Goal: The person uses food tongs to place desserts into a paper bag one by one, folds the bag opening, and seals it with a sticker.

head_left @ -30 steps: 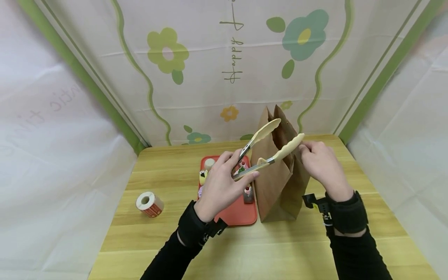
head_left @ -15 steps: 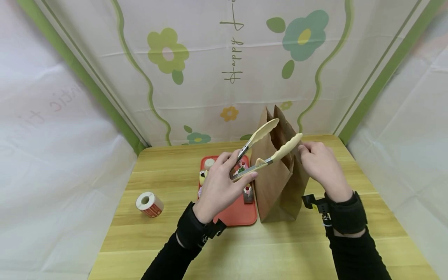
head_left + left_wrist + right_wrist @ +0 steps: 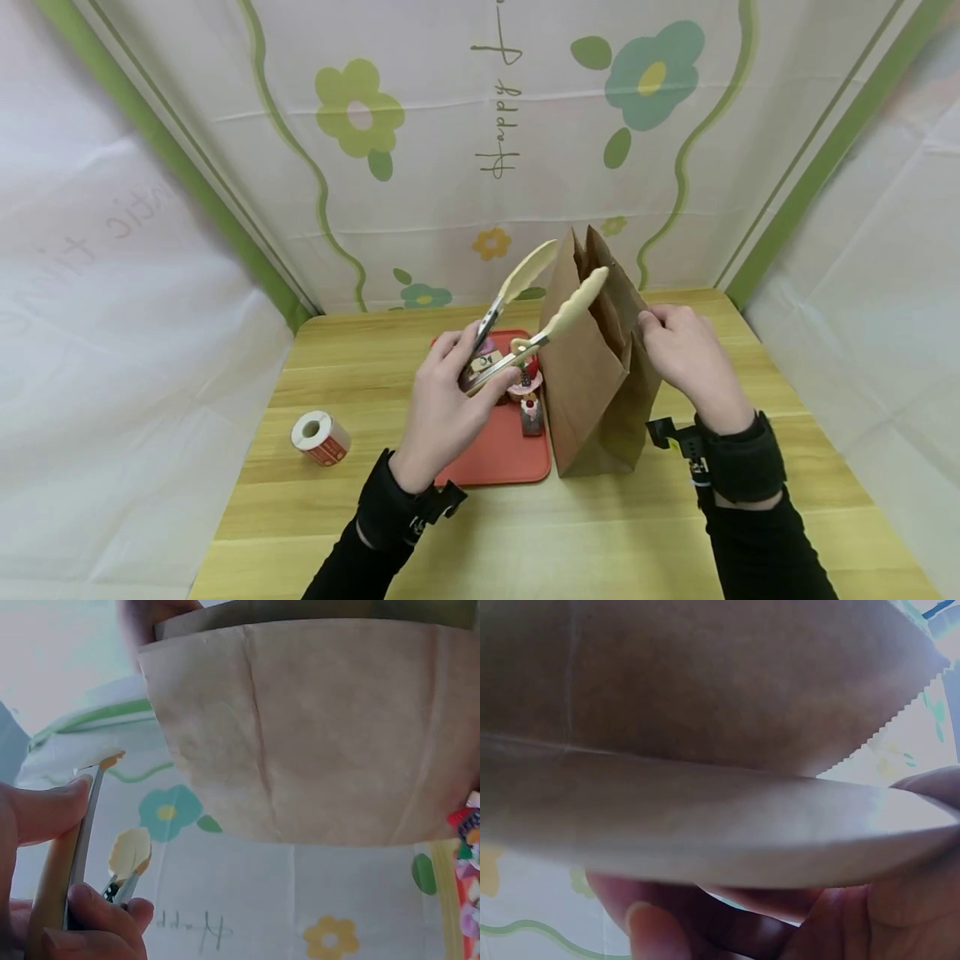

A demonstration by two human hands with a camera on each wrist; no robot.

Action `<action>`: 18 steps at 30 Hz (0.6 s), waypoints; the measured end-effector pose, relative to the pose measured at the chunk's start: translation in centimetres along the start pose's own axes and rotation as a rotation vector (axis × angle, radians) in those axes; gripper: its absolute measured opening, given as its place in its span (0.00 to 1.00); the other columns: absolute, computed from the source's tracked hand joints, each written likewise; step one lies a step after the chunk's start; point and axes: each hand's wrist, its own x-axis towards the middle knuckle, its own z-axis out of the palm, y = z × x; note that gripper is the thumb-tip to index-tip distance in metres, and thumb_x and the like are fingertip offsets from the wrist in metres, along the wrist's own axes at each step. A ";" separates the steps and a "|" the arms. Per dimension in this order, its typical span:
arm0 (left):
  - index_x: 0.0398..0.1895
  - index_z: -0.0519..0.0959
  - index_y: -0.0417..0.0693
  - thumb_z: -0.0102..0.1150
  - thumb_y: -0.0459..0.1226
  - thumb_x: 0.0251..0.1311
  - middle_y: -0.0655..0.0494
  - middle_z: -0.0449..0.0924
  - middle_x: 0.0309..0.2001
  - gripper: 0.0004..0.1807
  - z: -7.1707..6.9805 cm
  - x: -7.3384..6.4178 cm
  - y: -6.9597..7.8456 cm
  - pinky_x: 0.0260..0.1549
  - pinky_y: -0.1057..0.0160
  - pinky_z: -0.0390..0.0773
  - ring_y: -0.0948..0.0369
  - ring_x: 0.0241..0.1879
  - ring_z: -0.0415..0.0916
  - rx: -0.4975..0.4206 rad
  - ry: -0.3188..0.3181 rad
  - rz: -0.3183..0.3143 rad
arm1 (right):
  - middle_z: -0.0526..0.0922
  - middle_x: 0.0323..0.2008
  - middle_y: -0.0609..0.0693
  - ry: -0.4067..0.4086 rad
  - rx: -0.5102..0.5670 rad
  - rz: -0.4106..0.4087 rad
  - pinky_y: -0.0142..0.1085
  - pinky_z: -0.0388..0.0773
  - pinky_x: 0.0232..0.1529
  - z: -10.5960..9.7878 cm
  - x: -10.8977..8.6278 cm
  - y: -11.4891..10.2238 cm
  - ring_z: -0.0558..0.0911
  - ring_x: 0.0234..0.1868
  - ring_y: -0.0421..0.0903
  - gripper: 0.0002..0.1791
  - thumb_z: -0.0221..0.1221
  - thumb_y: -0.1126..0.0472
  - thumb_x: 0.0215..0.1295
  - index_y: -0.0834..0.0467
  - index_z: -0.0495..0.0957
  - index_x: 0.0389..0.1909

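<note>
My left hand [image 3: 450,408] grips a pair of tongs [image 3: 573,308] with cream scalloped tips and metal arms; the tips stand spread apart with nothing between them. They hang in the air just left of a brown paper bag [image 3: 581,392], which stands upright with its top open. At the bag's right upper edge my right hand [image 3: 690,354] pinches the paper, seen close up in the right wrist view. Under the left hand lies a red tray [image 3: 502,454] with several small toy cakes, among them a dark cake slice [image 3: 531,417] topped with a red cherry. The hand hides part of the tray.
A roll of labels [image 3: 321,437] stands on the wooden table [image 3: 255,517] to the left. A white printed cloth [image 3: 442,167] rises behind the table, and white cloth walls stand at both sides.
My left hand has moved left with the tongs, whose tips have left the bag's opening and now stand beside it. More cakes show on the tray. The right hand stays at the bag's edge.
</note>
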 end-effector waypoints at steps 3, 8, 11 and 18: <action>0.69 0.70 0.44 0.68 0.50 0.59 0.57 0.73 0.50 0.37 -1.0 -1.5 -1.0 0.29 0.63 0.67 0.62 0.32 0.66 0.003 0.015 -0.061 | 0.61 0.16 0.50 0.002 0.000 -0.012 0.39 0.58 0.20 0.1 0.0 -0.2 0.62 0.17 0.49 0.24 0.36 0.53 0.79 0.57 0.61 0.19; 0.71 0.68 0.45 0.67 0.52 0.59 0.55 0.73 0.54 0.39 -2.4 -4.3 -3.3 0.35 0.60 0.71 0.63 0.39 0.69 0.031 0.017 -0.190 | 0.59 0.16 0.50 0.008 0.012 -0.019 0.39 0.57 0.20 0.2 -0.1 -0.6 0.60 0.16 0.49 0.25 0.36 0.53 0.79 0.57 0.59 0.19; 0.70 0.69 0.47 0.67 0.54 0.58 0.55 0.74 0.54 0.40 -3.0 -5.9 -4.5 0.36 0.59 0.71 0.63 0.41 0.70 0.061 0.018 -0.257 | 0.59 0.16 0.51 0.015 0.013 -0.016 0.39 0.57 0.20 0.1 -0.1 -0.8 0.60 0.16 0.49 0.24 0.37 0.53 0.79 0.57 0.59 0.19; 0.68 0.71 0.43 0.68 0.55 0.57 0.50 0.75 0.50 0.40 -2.9 -9.5 -6.5 0.26 0.63 0.67 0.61 0.28 0.66 0.148 0.033 -0.375 | 0.61 0.16 0.51 0.014 -0.002 -0.012 0.40 0.59 0.20 0.5 -0.2 -1.1 0.62 0.18 0.50 0.25 0.36 0.53 0.79 0.57 0.60 0.19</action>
